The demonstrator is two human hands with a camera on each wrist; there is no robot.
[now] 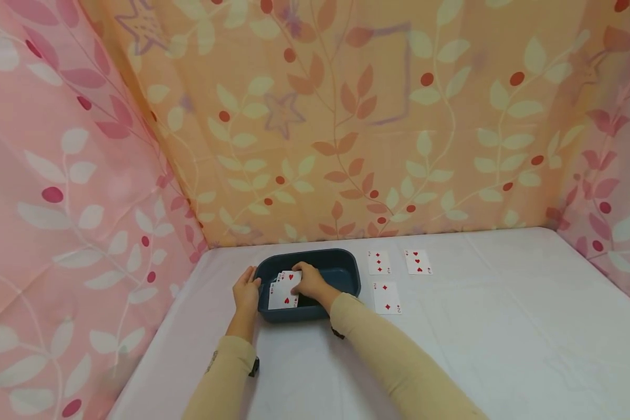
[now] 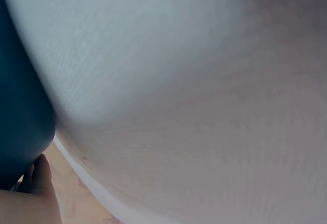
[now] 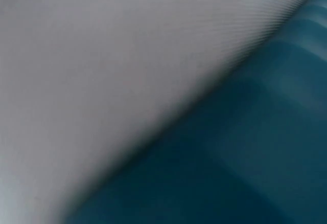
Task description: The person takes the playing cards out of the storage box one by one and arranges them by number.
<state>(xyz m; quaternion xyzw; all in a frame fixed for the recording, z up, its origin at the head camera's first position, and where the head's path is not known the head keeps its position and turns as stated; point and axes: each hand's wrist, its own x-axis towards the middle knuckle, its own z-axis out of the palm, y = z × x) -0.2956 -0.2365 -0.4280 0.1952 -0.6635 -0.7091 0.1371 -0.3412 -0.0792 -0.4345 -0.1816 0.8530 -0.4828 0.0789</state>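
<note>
A dark blue plastic bin [image 1: 341, 256] stands on the white-covered table. My left hand [image 1: 246, 293] grips its left wall, thumb at the rim and fingers along the outside; in the left wrist view that hand [image 2: 38, 198] shows beside the blue wall. Inside the bin's left half, several playing cards [image 1: 275, 294] overlap, the top one a two of hearts. Reaching over the near rim, my right hand [image 1: 312, 284] pinches a playing card [image 1: 290, 287] at its right edge. The right wrist view shows the bin's wall [image 3: 255, 147], blurred, without the hand.
Right of the bin lie a three of diamonds [image 1: 380, 263], a three of hearts [image 1: 418, 262] and, nearer, a two of diamonds [image 1: 387, 298], all face up on the tablecloth [image 1: 478, 338]. A patterned orange curtain [image 1: 346, 146] hangs behind the table, with pink cloth [image 1: 73, 233] at the left.
</note>
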